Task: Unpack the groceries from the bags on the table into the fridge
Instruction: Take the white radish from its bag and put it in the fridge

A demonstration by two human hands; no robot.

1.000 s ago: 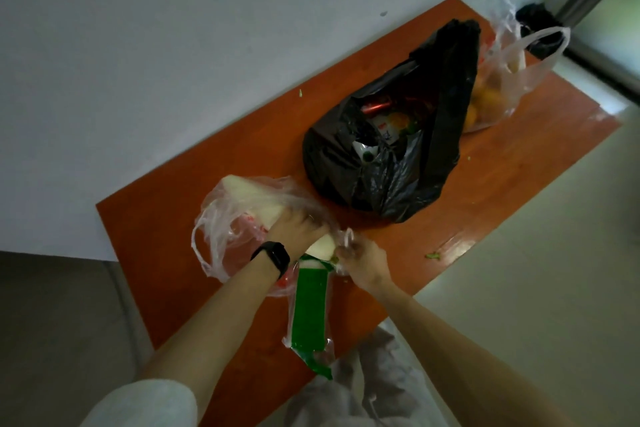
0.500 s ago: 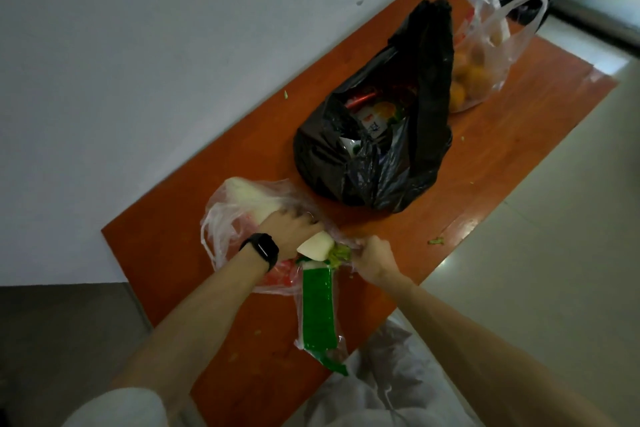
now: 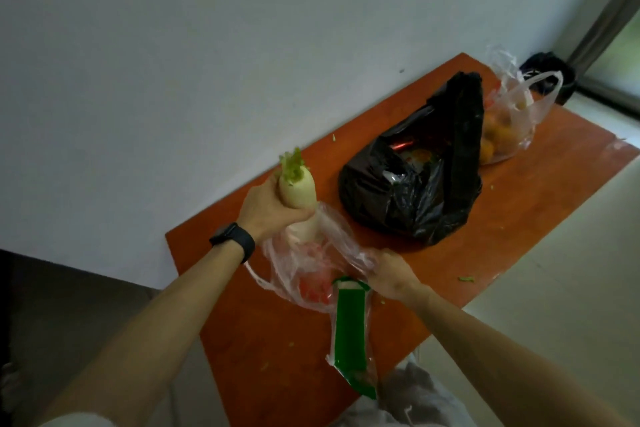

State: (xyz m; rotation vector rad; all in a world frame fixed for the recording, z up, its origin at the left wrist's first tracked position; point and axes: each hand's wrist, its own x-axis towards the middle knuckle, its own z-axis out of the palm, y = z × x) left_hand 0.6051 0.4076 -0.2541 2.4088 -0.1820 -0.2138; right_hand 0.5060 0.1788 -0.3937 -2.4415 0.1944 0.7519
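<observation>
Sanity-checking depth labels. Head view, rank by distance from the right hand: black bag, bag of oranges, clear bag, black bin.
1. Clear bag: gripped by the right hand, near edge.
2. Black bag: middle of the table.
3. Bag of oranges: table's far end, behind the black bag.
4. Black bin: off the table, far corner.

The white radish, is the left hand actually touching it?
Touching. The head view shows the left hand gripping the white radish, fingers curled round it.
</observation>
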